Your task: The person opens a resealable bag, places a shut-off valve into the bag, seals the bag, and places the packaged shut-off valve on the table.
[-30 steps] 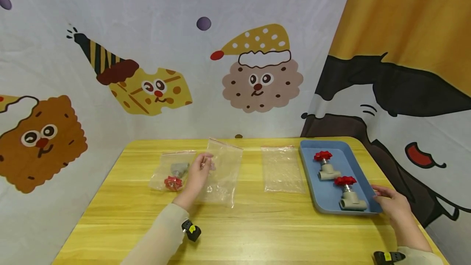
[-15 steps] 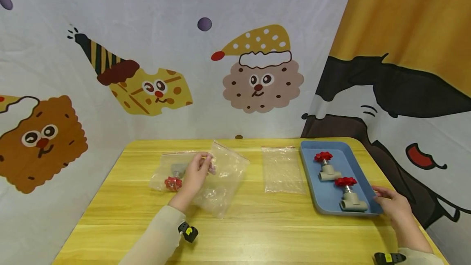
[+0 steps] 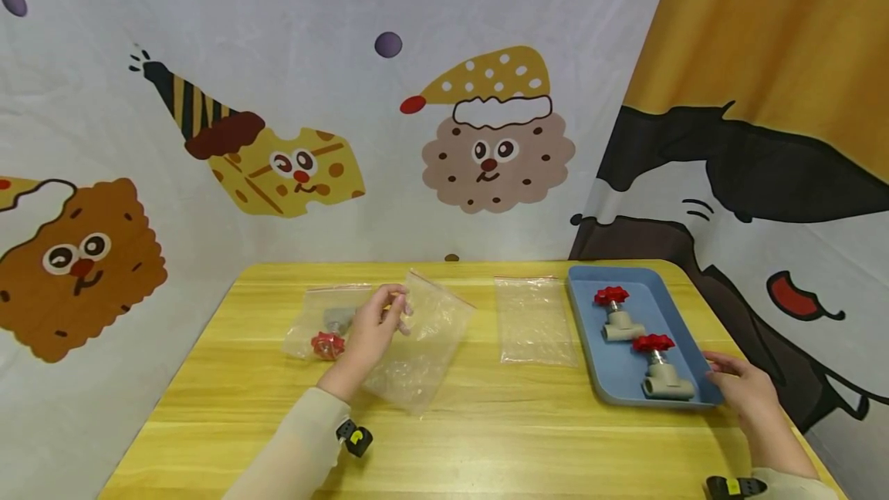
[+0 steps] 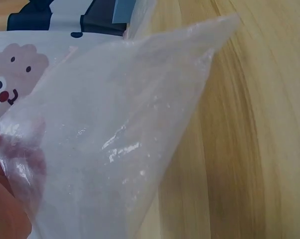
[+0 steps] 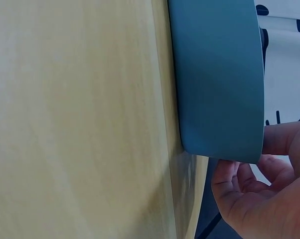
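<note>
My left hand [image 3: 371, 330] pinches one edge of a clear zip bag [image 3: 434, 338] between thumb and fingers, and the bag hangs tilted to the right. In the left wrist view this clear plastic [image 4: 105, 134] looks flat, with nothing inside, and fingers show through it. Behind the hand lies another zip bag [image 3: 303, 321] holding a red-handled pipe valve [image 3: 328, 344]. My right hand [image 3: 746, 388] grips the near right corner of a blue tray [image 3: 618, 376]; the right wrist view has the fingers [image 5: 227, 184] curled at its outer wall.
Two grey valves with red handwheels [image 3: 620, 322] [image 3: 664, 376] stand in the tray. Left of it, a flat clear zip bag [image 3: 533, 321] lies on the wooden table [image 3: 486, 438]. A cartoon-printed curtain [image 3: 312, 21] hangs behind the table's far edge.
The bag in my left hand has swung its lower end towards me and its top corner to the right. The left fingers have shifted slightly; the right hand and tray stay put.
</note>
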### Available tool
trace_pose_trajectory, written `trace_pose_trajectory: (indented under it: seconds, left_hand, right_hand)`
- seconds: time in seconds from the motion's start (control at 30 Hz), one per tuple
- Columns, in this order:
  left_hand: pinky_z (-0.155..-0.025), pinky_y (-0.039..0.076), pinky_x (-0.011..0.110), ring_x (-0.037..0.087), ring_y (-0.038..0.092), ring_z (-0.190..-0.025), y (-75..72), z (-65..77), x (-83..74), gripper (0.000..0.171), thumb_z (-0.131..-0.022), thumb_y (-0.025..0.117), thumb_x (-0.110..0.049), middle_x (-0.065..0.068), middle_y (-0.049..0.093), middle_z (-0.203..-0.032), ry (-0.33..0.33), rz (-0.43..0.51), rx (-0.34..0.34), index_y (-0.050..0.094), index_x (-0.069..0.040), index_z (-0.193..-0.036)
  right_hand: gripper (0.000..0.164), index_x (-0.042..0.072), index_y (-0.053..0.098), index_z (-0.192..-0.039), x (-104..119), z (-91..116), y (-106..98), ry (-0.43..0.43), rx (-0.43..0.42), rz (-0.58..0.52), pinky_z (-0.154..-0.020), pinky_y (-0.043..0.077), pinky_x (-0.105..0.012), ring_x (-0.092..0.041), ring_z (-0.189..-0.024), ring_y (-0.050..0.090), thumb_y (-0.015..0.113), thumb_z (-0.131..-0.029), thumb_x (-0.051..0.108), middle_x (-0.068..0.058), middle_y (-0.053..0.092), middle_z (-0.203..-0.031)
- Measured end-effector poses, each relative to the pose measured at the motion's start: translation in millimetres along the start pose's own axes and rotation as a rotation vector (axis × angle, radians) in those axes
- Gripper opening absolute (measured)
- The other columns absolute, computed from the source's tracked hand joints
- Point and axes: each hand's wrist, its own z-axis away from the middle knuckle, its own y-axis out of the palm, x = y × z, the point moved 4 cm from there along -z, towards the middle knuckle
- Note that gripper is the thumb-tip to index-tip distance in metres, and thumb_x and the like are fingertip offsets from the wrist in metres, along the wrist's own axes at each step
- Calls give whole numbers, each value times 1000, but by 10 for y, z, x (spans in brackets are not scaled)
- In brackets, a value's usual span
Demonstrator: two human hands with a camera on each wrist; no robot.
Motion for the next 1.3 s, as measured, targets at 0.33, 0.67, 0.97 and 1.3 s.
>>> trace_pose_trajectory:
  seconds: [0.33, 0.67, 0.97, 1.3]
  left_hand:
    - [-74, 54, 46, 35, 63, -83, 8, 13, -87, 19, -99, 47, -7, 22, 64, -89, 32, -42, -2, 58, 5, -110]
    - [-78, 54, 45, 34, 63, -86, 7, 19, -171, 20, -100, 46, -9, 21, 64, -91, 25, -24, 9, 58, 4, -110]
    - [-75, 55, 42, 34, 63, -82, 57, 30, -252, 19, -100, 46, -8, 21, 64, -88, 61, -6, 44, 58, 5, -107]
    - [-76, 55, 43, 33, 64, -80, 108, 57, -334, 18, -100, 46, -8, 19, 64, -87, 74, -9, 74, 59, 2, -107]
  right_hand:
    - [43, -5, 49, -131, -21, -32, -7, 6, -13, 15, -64, 45, -28, -28, -100, 49, 55, -90, 6, -18, 55, -109]
    - [41, -6, 49, -125, 474, 281, -49, -225, -181, 219, -61, 41, -36, -42, -96, 50, 54, -87, 10, -28, 50, -111]
    - [26, 4, 62, -114, 1376, 769, 350, -634, -212, 140, -63, 41, -22, -26, -89, 51, 58, -88, 9, -15, 56, -102]
    - [20, 10, 65, -107, 2055, 1194, 1012, -922, -6, -13, -66, 46, -27, -16, -83, 54, 67, -87, 8, -5, 63, -98]
